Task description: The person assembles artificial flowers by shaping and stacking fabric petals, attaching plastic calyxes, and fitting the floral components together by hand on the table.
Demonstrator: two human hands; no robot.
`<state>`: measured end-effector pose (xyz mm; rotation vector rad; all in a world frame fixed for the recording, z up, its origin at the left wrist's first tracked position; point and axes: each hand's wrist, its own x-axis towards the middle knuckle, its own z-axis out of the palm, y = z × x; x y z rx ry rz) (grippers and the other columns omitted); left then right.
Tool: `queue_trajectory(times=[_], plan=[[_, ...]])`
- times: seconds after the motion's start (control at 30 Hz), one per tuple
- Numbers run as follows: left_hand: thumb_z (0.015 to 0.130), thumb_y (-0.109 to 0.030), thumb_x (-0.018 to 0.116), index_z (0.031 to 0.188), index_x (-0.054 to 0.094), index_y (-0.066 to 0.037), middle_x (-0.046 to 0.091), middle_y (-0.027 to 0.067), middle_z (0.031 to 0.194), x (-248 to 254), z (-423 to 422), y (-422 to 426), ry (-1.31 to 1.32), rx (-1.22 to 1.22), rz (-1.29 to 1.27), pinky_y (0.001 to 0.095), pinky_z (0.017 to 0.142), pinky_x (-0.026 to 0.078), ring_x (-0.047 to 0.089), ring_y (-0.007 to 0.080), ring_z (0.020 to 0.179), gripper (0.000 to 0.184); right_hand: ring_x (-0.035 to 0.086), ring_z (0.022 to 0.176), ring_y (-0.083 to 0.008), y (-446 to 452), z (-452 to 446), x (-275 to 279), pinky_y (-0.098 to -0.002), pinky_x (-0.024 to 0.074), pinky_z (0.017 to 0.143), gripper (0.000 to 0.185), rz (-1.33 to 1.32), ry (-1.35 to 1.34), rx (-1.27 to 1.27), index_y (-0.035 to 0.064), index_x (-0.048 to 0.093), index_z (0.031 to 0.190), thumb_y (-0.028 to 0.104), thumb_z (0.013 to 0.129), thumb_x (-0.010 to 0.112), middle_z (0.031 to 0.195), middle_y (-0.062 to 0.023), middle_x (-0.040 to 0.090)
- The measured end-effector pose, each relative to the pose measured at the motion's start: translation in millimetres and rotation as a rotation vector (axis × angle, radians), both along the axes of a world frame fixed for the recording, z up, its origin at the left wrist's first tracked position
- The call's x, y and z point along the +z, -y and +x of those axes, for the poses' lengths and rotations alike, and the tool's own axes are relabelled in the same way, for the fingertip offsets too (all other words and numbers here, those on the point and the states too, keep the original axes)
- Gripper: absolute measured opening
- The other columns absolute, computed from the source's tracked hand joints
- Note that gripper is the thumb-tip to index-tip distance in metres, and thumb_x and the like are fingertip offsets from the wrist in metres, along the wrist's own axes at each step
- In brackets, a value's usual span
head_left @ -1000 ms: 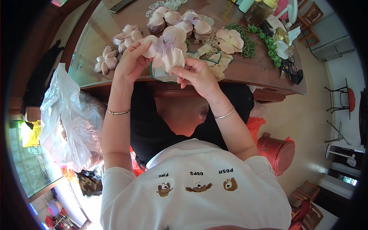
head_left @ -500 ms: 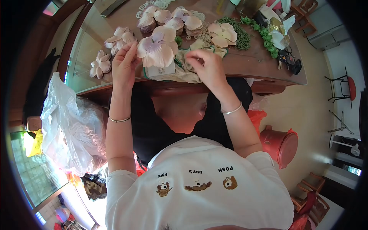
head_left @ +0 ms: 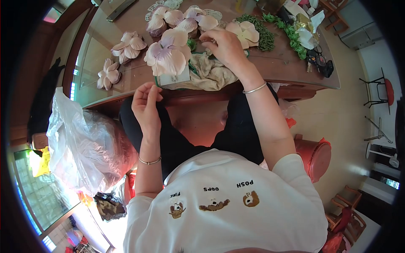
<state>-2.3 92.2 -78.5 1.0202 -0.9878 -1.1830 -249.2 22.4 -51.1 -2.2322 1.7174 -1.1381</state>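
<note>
My left hand (head_left: 147, 103) is just off the table's front edge, its fingers curled together and nothing visible in them. Above it, a large pale pink and lilac petal flower (head_left: 168, 52) stands over a light block (head_left: 175, 78) beside a crumpled beige cloth (head_left: 213, 74). My right hand (head_left: 223, 44) reaches over the cloth, fingers curled near the stacked petal flowers (head_left: 195, 19) and small lace pieces. Whatever its fingertips hold is hidden. A cream flower (head_left: 243, 34) lies right of that hand, beside a green stringy bundle (head_left: 259, 33).
Two petal stacks (head_left: 128, 47) (head_left: 109, 74) sit on the glass-topped table (head_left: 291, 71) at left. Green leaf garland (head_left: 295, 40), glasses and keys (head_left: 318, 63) lie at right. A plastic bag (head_left: 88, 143) is by my left arm, a red bin (head_left: 313, 158) to the right.
My left hand has left the large flower and dropped toward me, below the table edge. My right hand let go of the flower and moved up and right, toward the flower stacks.
</note>
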Motion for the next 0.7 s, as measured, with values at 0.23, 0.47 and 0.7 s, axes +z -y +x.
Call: queue_trajectory(times=[0.23, 0.47, 0.7], plan=[[0.089, -0.006, 0.062, 0.099, 0.063, 0.001, 0.063, 0.0057, 0.080, -23, -6, -18, -0.002, -0.109, 0.084, 0.0169, 0.064, 0.043, 0.053, 0.0080, 0.067, 0.012, 0.060, 0.071, -0.0254, 5, -12, -5, -0.0344, 0.0457, 0.065, 0.014, -0.069, -0.085, -0.091, 0.0056, 0.068, 0.091, 0.005, 0.078, 0.065, 0.088, -0.0043, 0.065], [0.090, -0.005, 0.061, 0.098, 0.063, 0.001, 0.063, 0.0054, 0.079, -41, -9, -33, 0.020, -0.157, 0.180, 0.0171, 0.063, 0.043, 0.053, 0.0079, 0.066, 0.011, 0.060, 0.071, -0.0258, 0, -47, 5, -0.0342, 0.0457, 0.065, 0.013, -0.043, -0.041, -0.209, 0.0044, 0.068, 0.089, 0.007, 0.077, 0.067, 0.087, -0.0055, 0.065], [0.090, -0.005, 0.061, 0.098, 0.063, 0.001, 0.062, 0.0049, 0.078, -45, -17, -45, 0.054, -0.224, 0.248, 0.0174, 0.063, 0.043, 0.053, 0.0080, 0.066, 0.010, 0.059, 0.070, -0.0240, -14, -83, 0, -0.0335, 0.0454, 0.065, 0.015, 0.087, -0.117, -0.302, 0.0055, 0.068, 0.089, 0.012, 0.075, 0.069, 0.086, -0.0053, 0.065]])
